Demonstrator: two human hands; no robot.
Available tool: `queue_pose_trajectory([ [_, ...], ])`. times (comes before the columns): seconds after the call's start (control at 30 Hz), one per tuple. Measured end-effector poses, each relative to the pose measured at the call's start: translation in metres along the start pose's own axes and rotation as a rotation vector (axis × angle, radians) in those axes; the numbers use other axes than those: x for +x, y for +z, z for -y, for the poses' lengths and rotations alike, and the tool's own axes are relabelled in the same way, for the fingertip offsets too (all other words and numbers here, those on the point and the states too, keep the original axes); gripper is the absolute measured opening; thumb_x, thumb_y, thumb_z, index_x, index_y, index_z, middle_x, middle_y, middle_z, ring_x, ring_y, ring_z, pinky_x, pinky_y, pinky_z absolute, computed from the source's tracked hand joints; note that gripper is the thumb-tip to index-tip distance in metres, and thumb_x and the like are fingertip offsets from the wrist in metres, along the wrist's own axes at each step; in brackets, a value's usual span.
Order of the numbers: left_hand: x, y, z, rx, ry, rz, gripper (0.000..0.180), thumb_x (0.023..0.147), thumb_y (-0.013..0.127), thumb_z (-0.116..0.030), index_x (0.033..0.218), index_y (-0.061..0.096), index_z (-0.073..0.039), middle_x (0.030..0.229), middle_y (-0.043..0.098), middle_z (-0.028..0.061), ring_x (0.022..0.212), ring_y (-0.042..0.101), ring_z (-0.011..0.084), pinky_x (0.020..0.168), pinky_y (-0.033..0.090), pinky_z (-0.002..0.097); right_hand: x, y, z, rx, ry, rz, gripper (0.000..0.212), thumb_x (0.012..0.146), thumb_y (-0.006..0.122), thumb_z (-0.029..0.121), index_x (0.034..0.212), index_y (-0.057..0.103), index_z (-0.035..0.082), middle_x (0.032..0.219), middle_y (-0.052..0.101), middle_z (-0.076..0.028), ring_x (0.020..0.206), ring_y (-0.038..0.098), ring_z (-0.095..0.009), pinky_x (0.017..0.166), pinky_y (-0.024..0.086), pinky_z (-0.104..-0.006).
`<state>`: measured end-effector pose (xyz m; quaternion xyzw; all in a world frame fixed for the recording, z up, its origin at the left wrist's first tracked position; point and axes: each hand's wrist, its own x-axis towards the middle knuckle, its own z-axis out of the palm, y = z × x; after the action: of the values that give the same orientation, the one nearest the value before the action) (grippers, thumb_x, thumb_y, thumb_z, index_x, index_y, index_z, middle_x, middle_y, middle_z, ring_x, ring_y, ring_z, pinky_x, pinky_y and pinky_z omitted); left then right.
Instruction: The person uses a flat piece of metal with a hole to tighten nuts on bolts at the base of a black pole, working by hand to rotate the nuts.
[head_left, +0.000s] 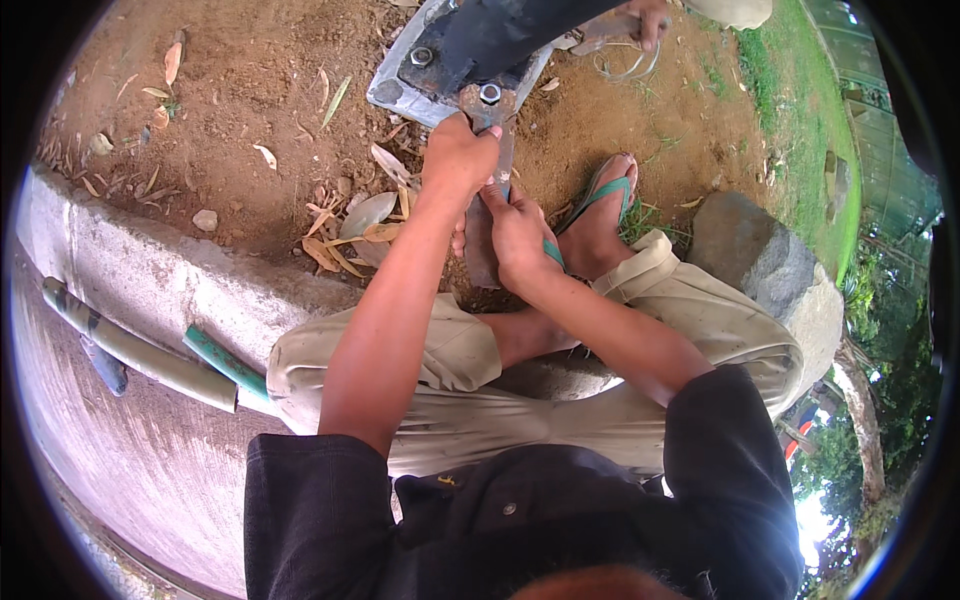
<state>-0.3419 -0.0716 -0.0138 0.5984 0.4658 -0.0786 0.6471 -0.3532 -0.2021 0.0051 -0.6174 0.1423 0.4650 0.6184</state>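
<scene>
A large rusty wrench (507, 150) has its jaw around a bolt nut (489, 94) on the metal base plate (391, 92) of a dark post (500, 35). Close to the jaw, my left hand (462, 158) is closed on the wrench. My right hand (522, 238) wraps the handle lower down, nearer to me. A flat brown piece (482, 250) shows below my hands; whether it belongs to the handle I cannot tell. Another nut (421, 56) sits on the plate's left corner.
Another person's hand (650, 20) is at the top right beside a loop of thin wire (632, 68). Dry leaves (370, 213) lie on the soil. A concrete curb (180, 250) runs left, with pipe pieces (140, 345) beyond it. A big rock (750, 250) stands right of my sandalled foot (605, 205).
</scene>
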Motion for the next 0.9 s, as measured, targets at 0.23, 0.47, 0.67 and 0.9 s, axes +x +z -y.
queue_pose_trajectory([
  [0.23, -0.002, 0.022, 0.008, -0.276, 0.077, -0.112, 0.035, 0.088, 0.074, -0.023, 0.106, 0.069, 0.007, 0.106, 0.071, 0.031, 0.105, 0.068, 0.0461, 0.092, 0.051, 0.0478, -0.013, 0.009, 0.015, -0.18, -0.05, -0.154, 0.022, 0.105, 0.055, 0.022, 0.113, 0.058, 0.002, 0.081, 0.067, -0.01, 0.056, 0.065, -0.023, 0.052, 0.056, -0.0371],
  [0.47, -0.001, 0.018, 0.012, -0.124, 0.11, -0.134, 0.031, 0.088, 0.073, -0.021, 0.104, 0.07, 0.006, 0.099, 0.072, 0.03, 0.1, 0.07, 0.0449, 0.086, 0.053, 0.0467, -0.004, -0.001, -0.002, -0.08, -0.096, -0.066, 0.025, 0.106, 0.056, 0.026, 0.109, 0.058, 0.001, 0.078, 0.066, -0.01, 0.059, 0.063, -0.021, 0.053, 0.052, -0.0352],
  [0.67, -0.001, 0.011, 0.002, -0.311, 0.024, 0.025, 0.025, 0.097, 0.065, -0.019, 0.095, 0.066, 0.006, 0.082, 0.071, 0.0166, 0.065, 0.067, 0.0276, 0.055, 0.049, 0.0443, -0.022, 0.009, 0.034, -0.013, 0.125, -0.057, 0.028, 0.107, 0.056, 0.03, 0.1, 0.057, 0.002, 0.073, 0.065, -0.01, 0.049, 0.063, -0.024, 0.045, 0.052, -0.0382],
  [0.9, -0.005, 0.018, 0.011, -0.417, 0.007, -0.002, 0.026, 0.094, 0.066, -0.016, 0.095, 0.066, 0.01, 0.078, 0.07, 0.0217, 0.06, 0.066, 0.032, 0.057, 0.051, 0.0482, -0.022, -0.003, 0.018, -0.136, 0.014, -0.004, 0.028, 0.108, 0.053, 0.032, 0.101, 0.059, 0.006, 0.072, 0.065, -0.008, 0.055, 0.065, -0.022, 0.054, 0.055, -0.0364],
])
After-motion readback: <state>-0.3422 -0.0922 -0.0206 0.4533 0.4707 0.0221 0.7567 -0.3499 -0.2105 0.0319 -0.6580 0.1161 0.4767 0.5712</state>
